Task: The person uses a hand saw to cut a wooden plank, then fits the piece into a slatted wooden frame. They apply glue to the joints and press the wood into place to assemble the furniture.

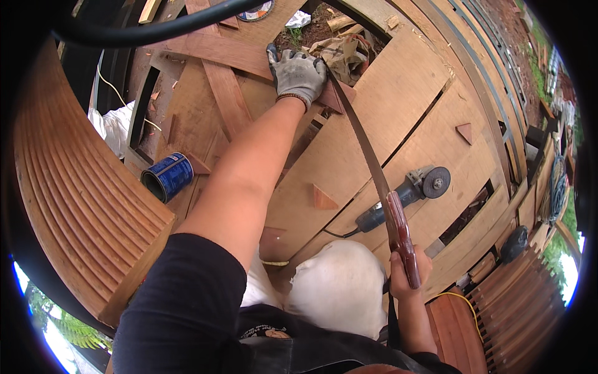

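My left hand (300,76), in a grey work glove, presses down on a reddish-brown wooden board (233,55), its fingers curled over the far edge. My bare right hand (411,268) is wrapped around the brown handle of a hand saw (364,140). The saw's long blade slants up and to the left, and its far end lies across the board's right end, close beside the glove. Another plank (225,93) crosses under the board. From this view I cannot tell how deep the blade sits in the wood.
An angle grinder (405,194) lies on the plywood just left of the saw handle and behind it. A blue tin can (168,177) rests on its side at left, near a large grooved timber (81,193). Triangular offcuts (324,197) are scattered about. A dark cable (156,31) arcs overhead.
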Action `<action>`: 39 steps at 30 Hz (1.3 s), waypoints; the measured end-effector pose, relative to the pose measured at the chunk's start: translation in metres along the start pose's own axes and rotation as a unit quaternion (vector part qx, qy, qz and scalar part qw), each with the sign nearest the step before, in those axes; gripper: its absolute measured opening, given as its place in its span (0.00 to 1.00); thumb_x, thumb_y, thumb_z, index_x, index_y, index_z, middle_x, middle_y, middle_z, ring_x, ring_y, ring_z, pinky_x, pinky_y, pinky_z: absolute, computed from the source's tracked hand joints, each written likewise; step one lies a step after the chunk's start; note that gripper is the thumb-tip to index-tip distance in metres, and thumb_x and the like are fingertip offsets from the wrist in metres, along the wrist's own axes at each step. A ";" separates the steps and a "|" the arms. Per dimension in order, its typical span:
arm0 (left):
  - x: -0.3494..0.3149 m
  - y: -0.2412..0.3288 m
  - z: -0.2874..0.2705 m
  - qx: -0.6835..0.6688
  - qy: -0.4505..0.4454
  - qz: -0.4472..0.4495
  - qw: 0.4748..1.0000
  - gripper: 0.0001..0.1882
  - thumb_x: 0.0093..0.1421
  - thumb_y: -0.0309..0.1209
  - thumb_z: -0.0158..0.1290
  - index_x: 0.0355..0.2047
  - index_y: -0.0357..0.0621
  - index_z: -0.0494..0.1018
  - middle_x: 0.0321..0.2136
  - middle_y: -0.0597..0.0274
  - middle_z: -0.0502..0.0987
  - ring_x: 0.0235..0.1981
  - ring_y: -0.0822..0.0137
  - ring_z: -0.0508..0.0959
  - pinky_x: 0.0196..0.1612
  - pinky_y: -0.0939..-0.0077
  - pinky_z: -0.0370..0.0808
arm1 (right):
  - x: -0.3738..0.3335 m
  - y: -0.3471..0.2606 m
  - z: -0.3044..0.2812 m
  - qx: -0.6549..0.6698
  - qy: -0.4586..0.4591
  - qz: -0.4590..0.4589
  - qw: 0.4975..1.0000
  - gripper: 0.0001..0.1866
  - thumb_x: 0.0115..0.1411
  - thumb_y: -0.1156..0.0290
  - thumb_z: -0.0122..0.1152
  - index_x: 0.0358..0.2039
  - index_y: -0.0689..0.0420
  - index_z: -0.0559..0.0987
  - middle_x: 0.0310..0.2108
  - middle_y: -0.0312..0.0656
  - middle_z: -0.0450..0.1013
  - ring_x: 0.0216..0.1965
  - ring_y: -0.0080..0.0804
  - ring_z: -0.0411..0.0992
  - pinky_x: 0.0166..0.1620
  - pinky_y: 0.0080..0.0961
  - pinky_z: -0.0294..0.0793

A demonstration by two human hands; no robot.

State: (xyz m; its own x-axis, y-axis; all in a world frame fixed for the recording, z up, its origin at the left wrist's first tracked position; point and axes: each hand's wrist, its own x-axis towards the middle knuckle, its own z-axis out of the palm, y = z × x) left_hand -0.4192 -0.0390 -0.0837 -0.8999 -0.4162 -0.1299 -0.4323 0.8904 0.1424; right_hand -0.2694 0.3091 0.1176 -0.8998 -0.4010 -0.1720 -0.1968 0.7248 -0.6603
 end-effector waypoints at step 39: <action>0.007 -0.012 -0.005 0.000 -0.058 0.036 0.998 0.25 0.68 0.49 0.40 0.45 0.52 0.84 0.49 0.59 0.81 0.60 0.53 0.71 0.72 0.41 0.43 | 0.031 -0.005 0.033 0.065 0.051 0.026 0.996 0.03 0.58 0.76 0.63 0.34 0.58 0.81 0.20 0.43 0.73 0.21 0.34 0.74 0.29 0.31 0.73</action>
State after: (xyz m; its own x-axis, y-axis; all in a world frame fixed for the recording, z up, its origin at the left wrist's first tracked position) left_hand -0.4203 -0.0536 -0.0813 -0.9158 -0.3275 -0.2327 -0.3674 0.9170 0.1553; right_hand -0.2837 0.2744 0.0913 -0.9433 -0.3022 -0.1376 -0.1037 0.6618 -0.7425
